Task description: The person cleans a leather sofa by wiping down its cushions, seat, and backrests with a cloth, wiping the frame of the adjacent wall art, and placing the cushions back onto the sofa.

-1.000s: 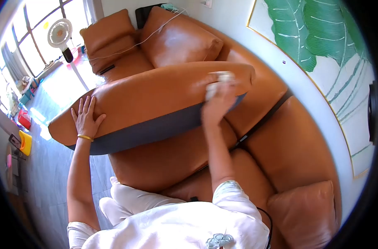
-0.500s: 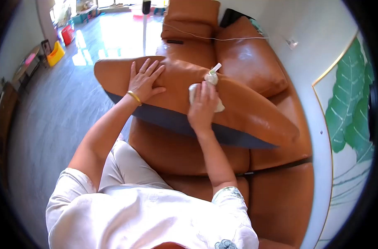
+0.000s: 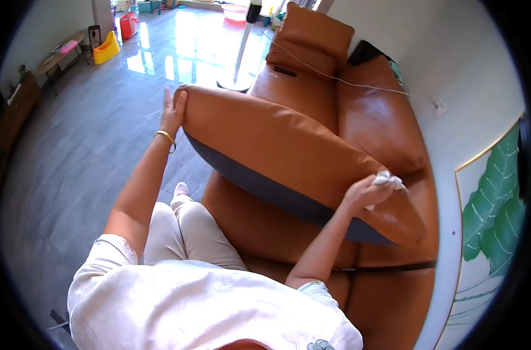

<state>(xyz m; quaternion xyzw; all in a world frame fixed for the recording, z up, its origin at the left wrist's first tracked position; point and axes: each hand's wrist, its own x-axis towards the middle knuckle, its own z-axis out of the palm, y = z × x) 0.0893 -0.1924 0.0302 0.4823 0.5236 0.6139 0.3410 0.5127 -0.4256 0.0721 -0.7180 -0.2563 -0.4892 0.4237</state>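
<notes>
A large brown leather sofa cushion with a dark grey underside stands tilted on the sofa seat. At its left end, my left hand grips the rounded corner, with a gold bangle on the wrist. My right hand is closed around a crumpled white cloth near the cushion's right end. Part of the cloth is hidden by the fingers.
More brown sofa cushions lie behind, with a white cable across them. A white stand rises from the grey floor. A yellow plastic seat and a leaf picture are farther off.
My left hand has gone from lying flat on the cushion's face to gripping its left end. My right hand has moved right along the cushion with the cloth. The view has shifted.
</notes>
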